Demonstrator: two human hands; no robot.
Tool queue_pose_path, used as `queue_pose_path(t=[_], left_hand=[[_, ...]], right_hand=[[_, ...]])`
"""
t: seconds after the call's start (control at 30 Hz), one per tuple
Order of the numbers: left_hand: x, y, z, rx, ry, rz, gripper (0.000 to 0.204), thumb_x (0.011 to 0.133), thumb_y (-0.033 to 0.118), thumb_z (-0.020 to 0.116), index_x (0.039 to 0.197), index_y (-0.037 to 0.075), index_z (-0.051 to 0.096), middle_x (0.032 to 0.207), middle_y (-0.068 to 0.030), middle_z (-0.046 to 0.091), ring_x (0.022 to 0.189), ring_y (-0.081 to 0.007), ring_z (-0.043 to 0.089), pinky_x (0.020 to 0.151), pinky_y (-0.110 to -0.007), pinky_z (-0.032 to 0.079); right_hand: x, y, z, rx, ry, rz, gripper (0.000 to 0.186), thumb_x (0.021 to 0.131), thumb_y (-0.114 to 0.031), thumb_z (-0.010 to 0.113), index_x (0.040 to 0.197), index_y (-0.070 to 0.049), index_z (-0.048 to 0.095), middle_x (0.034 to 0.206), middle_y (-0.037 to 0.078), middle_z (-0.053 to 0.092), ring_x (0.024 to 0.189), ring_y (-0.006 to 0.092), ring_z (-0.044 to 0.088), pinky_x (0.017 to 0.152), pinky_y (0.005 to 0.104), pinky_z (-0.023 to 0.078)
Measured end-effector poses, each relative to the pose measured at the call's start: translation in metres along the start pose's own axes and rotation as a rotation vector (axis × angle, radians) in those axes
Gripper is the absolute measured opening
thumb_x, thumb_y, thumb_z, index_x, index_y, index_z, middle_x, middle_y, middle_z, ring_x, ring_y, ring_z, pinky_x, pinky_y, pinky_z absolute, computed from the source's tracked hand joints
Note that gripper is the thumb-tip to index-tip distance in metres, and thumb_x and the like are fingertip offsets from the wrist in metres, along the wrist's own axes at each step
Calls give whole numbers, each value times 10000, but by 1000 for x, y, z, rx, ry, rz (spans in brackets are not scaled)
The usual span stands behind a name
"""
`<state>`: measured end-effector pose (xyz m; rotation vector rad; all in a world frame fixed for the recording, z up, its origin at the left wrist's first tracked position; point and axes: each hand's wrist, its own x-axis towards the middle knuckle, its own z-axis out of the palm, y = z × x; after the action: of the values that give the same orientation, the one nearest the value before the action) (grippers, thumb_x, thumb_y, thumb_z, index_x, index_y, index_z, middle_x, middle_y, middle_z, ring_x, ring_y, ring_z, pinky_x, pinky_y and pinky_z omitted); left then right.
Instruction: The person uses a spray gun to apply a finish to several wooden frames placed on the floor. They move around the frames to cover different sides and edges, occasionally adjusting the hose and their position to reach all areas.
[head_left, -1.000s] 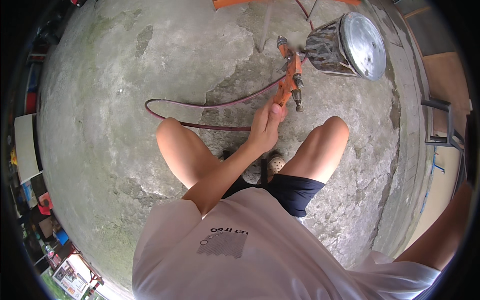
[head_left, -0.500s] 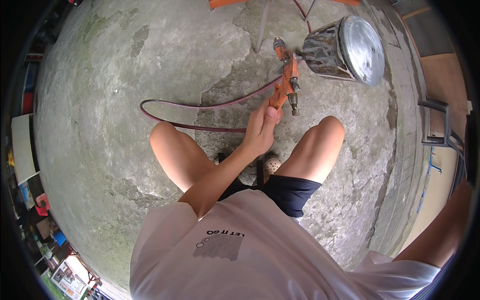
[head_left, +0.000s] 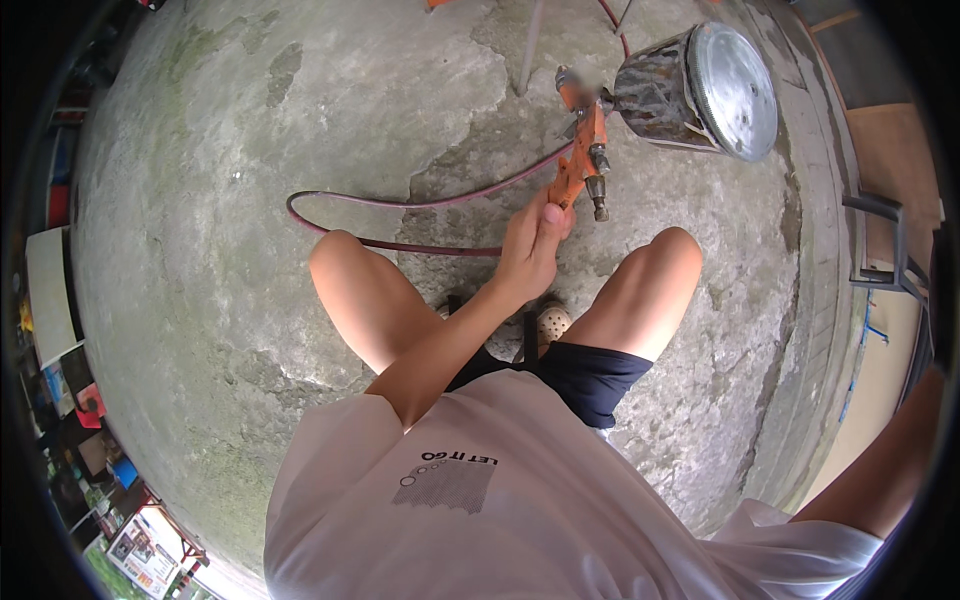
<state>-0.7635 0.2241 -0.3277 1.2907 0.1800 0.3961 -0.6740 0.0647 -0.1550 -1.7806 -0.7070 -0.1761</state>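
Shifted slightly up-right in view with our knees, the spray gun sits in our closed left hand; our right hand, unseen, we cannot judge.

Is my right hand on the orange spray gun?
No, only the left hand grips the orange spray gun; the right arm runs out of view.

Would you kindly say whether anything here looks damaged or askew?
The cylindrical metal cup on the orange spray gun tilts right, its side blotched dark unlike its shiny round lid. The grey concrete floor is cracked and patchy.
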Motion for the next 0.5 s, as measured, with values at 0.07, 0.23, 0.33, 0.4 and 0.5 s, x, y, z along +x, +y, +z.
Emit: queue_pose_path(t=[0.07,0.23,0.33,0.4,0.5], left_hand=[[-2,0,2,6,13,-2,546,1072,611,353,1032,86,497,854,17,448,719,-77,380,617,-223,327],[0,2,7,63,53,39,597,1102,541,326,1137,-8,557,740,-5,479,663,-115,422,609,-297,370],[0,-1,2,42,-13,26,580,1077,601,347,1138,55,532,850,25,453,694,-70,373,593,-220,302],[-1,0,3,34,4,33,550,1079,597,349,1074,73,516,848,23,453,692,-71,370,591,-223,301],[-1,5,3,35,-21,36,524,1080,593,351,982,96,486,849,17,453,697,-76,367,593,-230,298]], right_hand=[[-1,-1,-1,-4,1,-2,678,864,-398,705,1363,34,546,1281,238,644,1099,325,669,976,419,499],[1,-3,-7,-7,8,-24,672,874,-389,694,1371,35,539,1290,241,638,1100,324,667,978,418,497],[3,-3,-10,-8,16,-45,668,880,-384,687,1376,36,534,1296,243,635,1101,323,666,979,416,495],[4,-4,-9,-6,4,-58,665,884,-380,683,1379,37,531,1300,244,633,1102,323,665,980,416,494],[6,-5,-16,-19,15,-79,661,890,-375,676,1384,38,526,1306,246,629,1103,322,664,981,415,493]])
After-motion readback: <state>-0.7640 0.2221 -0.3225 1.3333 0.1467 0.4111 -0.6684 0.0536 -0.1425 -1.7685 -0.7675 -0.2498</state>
